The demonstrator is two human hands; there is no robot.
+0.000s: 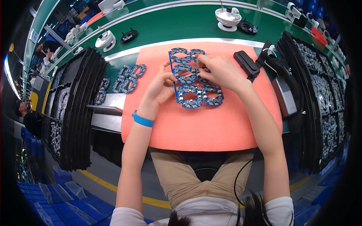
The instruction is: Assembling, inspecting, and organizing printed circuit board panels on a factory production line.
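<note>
A panel of blue ring-shaped circuit boards (191, 104), joined in two columns, is in front of me over an orange foam mat (196, 132). My left hand (160, 87) grips the panel's left edge strip between thumb and fingers. On the opposite side, my right hand (222, 71) has its fingers bent and pinched at the upper and middle rings of the right column. Its fingertips partly cover those rings.
More ring boards (126, 81) lie left of the mat, beside a metal plate (107, 109). Black tray stacks flank me, left (77, 113) and right (301, 98), holding boards. A black oblong device (247, 64) rests at the mat's upper right. White domed units (227, 19) stand on the green bench behind.
</note>
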